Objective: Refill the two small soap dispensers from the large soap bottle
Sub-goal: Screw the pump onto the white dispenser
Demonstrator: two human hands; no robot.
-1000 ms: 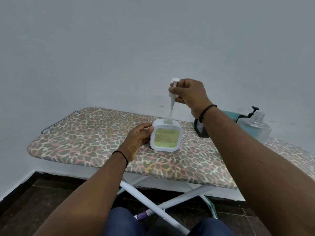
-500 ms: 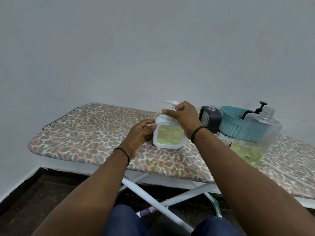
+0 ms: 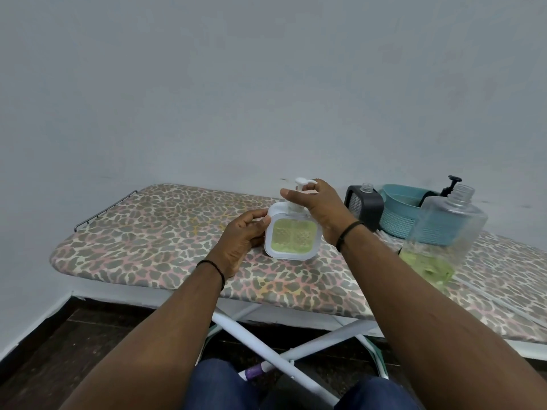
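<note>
White dispenser: the small white soap dispenser (image 3: pixel 291 234) stands on the leopard-print ironing board (image 3: pixel 165 232), its window showing green soap nearly to the top.
Pump: the white pump head (image 3: pixel 305 182) sits in the dispenser's neck, spout pointing left.
Step in hand: closing the filled white dispenser, by my reading; the pump looks seated and is being screwed down.
Right hand: the right hand (image 3: pixel 321 207) arches over the top from the right, its grip curled round the pump collar, fingertips pinching the stem.
Left hand: the left hand (image 3: pixel 242 235) steadies the body, thumb and fingers clasped on its left edge.
Next move: likely a few firm twists with the body held from turning, then on to the second dispenser.
Black dispenser: the black soap dispenser (image 3: pixel 364 207) stands just right, neck open, no pump on.
Large soap bottle: the clear large soap bottle (image 3: pixel 444 232) stands uncapped near the right forearm, some green soap left at the bottom.
Basket: a teal basket (image 3: pixel 398 216) behind holds a black pump (image 3: pixel 451 184).
</note>
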